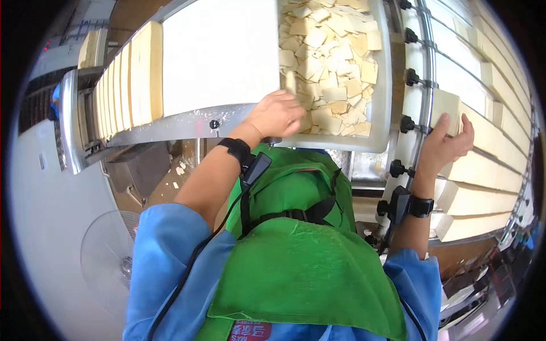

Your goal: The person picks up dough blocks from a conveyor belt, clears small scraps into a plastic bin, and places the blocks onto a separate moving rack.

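Note:
My left hand (277, 115) is closed, its fingers curled, over the left edge of a white bin (382, 85). Many thin, pale yellow offcuts (335, 71) fill the bin. A narrow pale strip (290, 82) shows just beyond the knuckles; I cannot tell whether my fingers hold anything. On the other side, my right hand (446, 142) is at the near end of a pale yellow block (445, 106). Its thumb lies against the block's end, with the fingers apart from the thumb. Both wrists wear black straps with small devices.
Long pale slabs (478, 199) lie in rows on the right, beside a metal rail with black knobs (408, 123). At the left, upright slabs (145, 71) stand by a white surface (219, 51) with a metal edge. A round fan guard (111, 250) is lower left.

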The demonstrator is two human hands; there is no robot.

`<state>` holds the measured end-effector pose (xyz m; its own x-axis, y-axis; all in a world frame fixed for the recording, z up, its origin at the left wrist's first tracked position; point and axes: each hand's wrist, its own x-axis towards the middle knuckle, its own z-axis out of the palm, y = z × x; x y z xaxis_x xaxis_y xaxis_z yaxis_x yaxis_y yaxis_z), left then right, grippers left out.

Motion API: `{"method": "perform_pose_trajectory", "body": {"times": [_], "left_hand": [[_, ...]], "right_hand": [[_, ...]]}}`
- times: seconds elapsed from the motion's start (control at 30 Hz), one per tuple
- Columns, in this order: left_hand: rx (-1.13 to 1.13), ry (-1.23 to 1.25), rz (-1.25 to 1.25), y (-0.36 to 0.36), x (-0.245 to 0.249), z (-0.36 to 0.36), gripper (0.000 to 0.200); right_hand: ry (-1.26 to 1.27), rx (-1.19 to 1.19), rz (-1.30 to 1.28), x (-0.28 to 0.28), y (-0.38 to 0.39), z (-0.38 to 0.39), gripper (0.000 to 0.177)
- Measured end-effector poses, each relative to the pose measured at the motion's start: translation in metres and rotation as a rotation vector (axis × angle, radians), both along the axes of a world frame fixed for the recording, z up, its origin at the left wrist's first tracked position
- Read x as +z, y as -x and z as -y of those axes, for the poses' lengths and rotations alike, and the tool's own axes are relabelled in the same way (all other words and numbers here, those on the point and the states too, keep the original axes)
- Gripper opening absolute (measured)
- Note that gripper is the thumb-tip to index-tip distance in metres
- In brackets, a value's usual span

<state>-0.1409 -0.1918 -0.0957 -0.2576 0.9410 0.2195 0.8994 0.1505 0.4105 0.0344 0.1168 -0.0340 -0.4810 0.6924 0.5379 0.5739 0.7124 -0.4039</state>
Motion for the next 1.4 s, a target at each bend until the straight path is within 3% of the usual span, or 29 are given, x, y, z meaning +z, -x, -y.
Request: {"method": "perform_pose_trajectory", "body": {"times": [0.17,0.23,0.4,0.57,0.7,0.9,1.0,1.07,1.17,1.23,1.3,1.4], "left_hand": [[-0.013,-0.016,0.001,0.0,0.001,0.001,0.006],[-0.021,-0.012,0.012,0.001,-0.001,0.002,0.006],[-0.027,-0.021,0.023,0.0,-0.008,0.004,0.006],[-0.019,-0.078,0.041,-0.002,-0.012,0.005,0.008],[-0.012,-0.077,0.036,-0.002,-0.016,0.005,0.013],[0.012,-0.052,0.027,-0.003,-0.019,0.004,0.013],[-0.029,-0.177,0.074,-0.003,-0.023,0.002,0.012],[-0.1,-0.2,0.227,-0.003,-0.019,0.004,0.009],[0.018,-0.385,0.379,-0.008,0.011,0.021,0.01],[0.071,-0.428,0.35,0.0,0.028,0.045,0.014],[0.313,-0.582,0.201,0.012,0.035,0.075,0.011],[0.742,-0.648,0.064,0.031,0.043,0.138,0.015]], "right_hand": [[-0.065,0.008,0.007,0.006,0.003,0.006,0.035],[-0.204,0.038,0.189,0.01,0.003,0.003,0.031],[-0.234,0.253,0.37,0.035,0.011,-0.011,0.044],[-0.218,0.289,0.37,0.035,0.015,-0.017,0.038],[-0.13,0.23,0.355,0.034,0.015,-0.008,0.03],[-0.207,0.245,0.305,0.017,0.008,-0.034,0.027],[-0.117,0.024,0.345,0.004,0.017,-0.035,0.022],[-0.188,0.065,0.42,0.001,0.017,-0.035,0.021],[-0.192,0.156,0.375,-0.01,0.012,-0.044,0.019],[-0.191,0.229,0.351,-0.01,0.019,-0.043,0.018],[-0.089,0.355,0.194,-0.008,0.029,-0.023,0.02],[0.026,0.515,0.173,0.013,0.057,0.028,0.021]]}}
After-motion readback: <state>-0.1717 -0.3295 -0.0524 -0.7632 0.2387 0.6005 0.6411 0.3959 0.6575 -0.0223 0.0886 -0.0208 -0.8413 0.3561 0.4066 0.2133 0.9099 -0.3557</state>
